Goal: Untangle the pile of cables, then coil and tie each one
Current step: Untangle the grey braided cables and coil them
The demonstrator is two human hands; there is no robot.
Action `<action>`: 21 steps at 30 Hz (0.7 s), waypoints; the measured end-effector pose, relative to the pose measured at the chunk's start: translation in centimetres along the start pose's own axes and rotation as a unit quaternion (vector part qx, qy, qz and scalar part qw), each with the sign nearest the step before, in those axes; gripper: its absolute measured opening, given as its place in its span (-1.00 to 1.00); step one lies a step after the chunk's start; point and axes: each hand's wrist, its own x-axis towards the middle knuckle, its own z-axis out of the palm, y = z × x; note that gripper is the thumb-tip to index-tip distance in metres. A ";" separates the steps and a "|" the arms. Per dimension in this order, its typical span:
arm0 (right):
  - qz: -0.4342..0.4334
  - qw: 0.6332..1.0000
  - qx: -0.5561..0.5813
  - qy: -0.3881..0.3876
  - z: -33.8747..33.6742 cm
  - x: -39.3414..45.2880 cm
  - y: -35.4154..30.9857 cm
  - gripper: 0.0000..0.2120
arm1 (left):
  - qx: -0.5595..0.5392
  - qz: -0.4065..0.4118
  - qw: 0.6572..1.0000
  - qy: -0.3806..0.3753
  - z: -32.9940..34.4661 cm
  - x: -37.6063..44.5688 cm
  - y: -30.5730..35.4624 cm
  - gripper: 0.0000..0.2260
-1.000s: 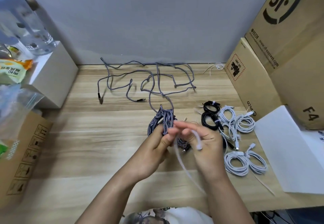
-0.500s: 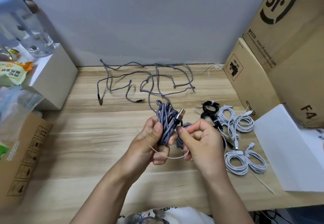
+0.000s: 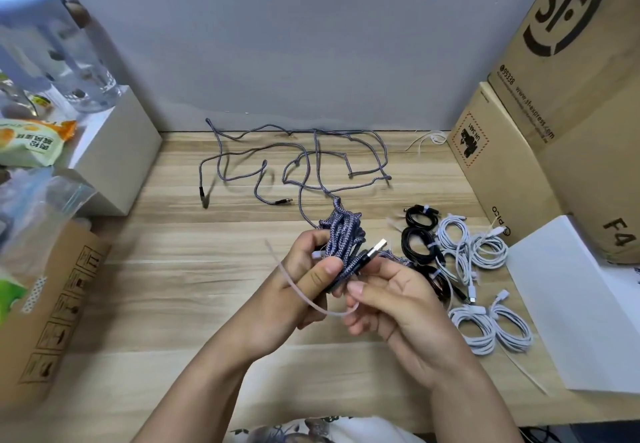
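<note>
Braided cable bundle [image 3: 343,241]: left hand [image 3: 304,290] is clamping it above the tabletop [image 3: 173,269]; right hand [image 3: 391,300] is pinching a pale tie [image 3: 298,295] looping beneath. Risk: coil is likely springing loose if grip slackens before cinching. Count: loose braided cables [image 3: 294,162], seemingly two; tied black coils [image 3: 420,231], three; tied white coils [image 3: 485,324], four.

Soft even light, faint shadows, sharp centre — edges warped, blurred
</note>
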 end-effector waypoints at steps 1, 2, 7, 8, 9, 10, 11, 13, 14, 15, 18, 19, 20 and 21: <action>0.007 1.000 0.007 -0.004 0.1 -0.2 0.0 -0.79 | 0.013 0.000 1.000 0.001 0.0 -0.1 0.1 -0.72; 0.008 1.000 0.009 -0.004 0.1 -0.2 -0.1 -0.88 | 0.020 -0.002 1.000 0.000 0.0 -0.1 0.2 -0.73; 0.026 0.999 0.033 0.015 0.6 0.1 -0.4 -0.89 | 0.039 -0.011 0.999 0.003 0.1 0.1 -0.1 -0.67; 0.020 0.999 0.035 0.008 0.7 0.2 -0.4 -0.94 | 0.037 -0.010 0.999 0.011 0.2 0.2 -0.2 -0.70; 0.016 0.999 0.033 0.004 0.8 0.2 -0.3 -0.92 | 0.036 -0.006 0.999 0.019 0.2 0.3 -0.2 -0.74; 0.010 1.000 0.028 0.003 1.0 0.3 -0.1 -0.90 | 0.036 -0.005 0.999 0.028 0.3 0.5 -0.2 -0.78; 0.004 1.000 0.018 0.008 1.1 0.4 0.1 -0.88 | 0.038 -0.007 0.999 0.037 0.4 0.6 -0.2 -0.80; -0.020 0.999 -0.026 0.035 1.3 0.6 0.5 -0.75 | 0.049 -0.016 0.997 0.058 0.6 0.8 -0.2 -0.76; -0.037 0.996 -0.060 0.051 1.6 0.7 0.5 -0.71 | 0.055 -0.019 0.996 0.073 0.8 0.8 -0.2 -0.71; -0.052 0.992 -0.092 0.063 1.7 0.8 0.6 -0.70 | 0.059 -0.021 0.994 0.090 0.9 0.8 -0.2 -0.67; -0.113 0.969 -0.201 0.085 1.9 0.7 0.8 -0.65 | 0.058 -0.029 0.988 0.137 1.1 1.0 -0.1 -0.67; -0.153 0.950 -0.253 0.100 1.9 0.5 0.9 -0.67 | 0.059 -0.033 0.986 0.150 1.0 1.0 -0.2 -0.71; -0.196 0.928 -0.294 0.118 1.8 0.3 0.9 -0.71 | 0.059 -0.039 0.984 0.162 0.9 1.0 -0.1 -0.75; -0.237 0.909 -0.315 0.133 1.8 0.1 0.9 -0.78 | 0.060 -0.043 0.983 0.170 0.7 1.0 0.0 -0.77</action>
